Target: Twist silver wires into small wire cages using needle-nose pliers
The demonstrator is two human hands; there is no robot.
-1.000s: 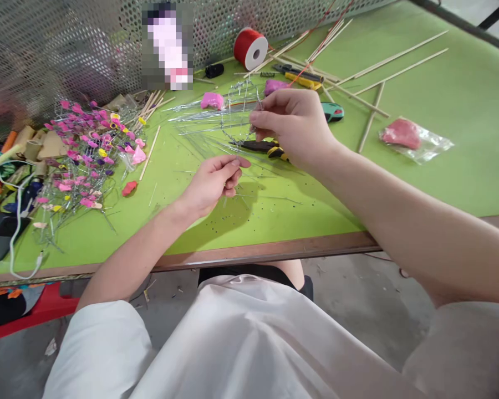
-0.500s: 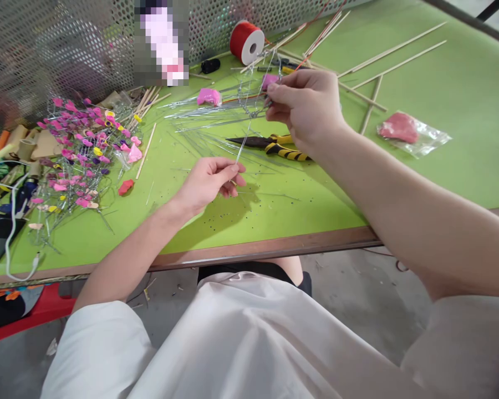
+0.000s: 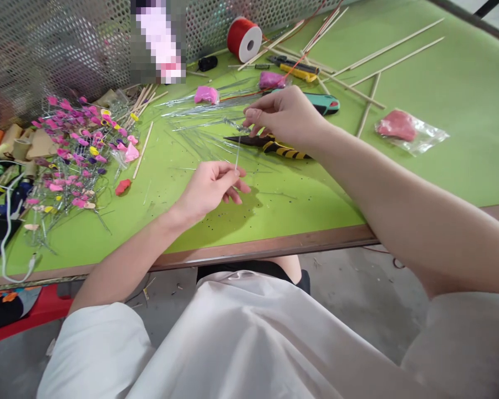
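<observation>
My left hand (image 3: 214, 187) is closed in a pinch around the lower end of a thin silvery wire (image 3: 238, 153), just above the green tabletop. Higher and to the right, my right hand (image 3: 286, 115) pinches the upper, twisted part of the same wire, whose curled end shows to the left of the fingertips. Below my right hand lie pliers (image 3: 286, 149) with dark jaws and yellow-and-black handles, partly covered by the hand. Loose straight wires (image 3: 199, 138) are spread on the table behind my left hand.
At left stands a cluster of wire stems with pink, purple and yellow tips (image 3: 81, 149). Farther back are a red spool (image 3: 243, 41), a yellow cutter (image 3: 299, 69), pink clay packets (image 3: 207, 95) and a teal-handled tool (image 3: 326, 103). Sticks (image 3: 368, 105) and bagged red clay (image 3: 399, 126) lie right.
My right hand has come down and to the left, closer to my left hand. The looped wire part that stood up beside it now sits lower, near its fingertips. My left hand stays nearly in place.
</observation>
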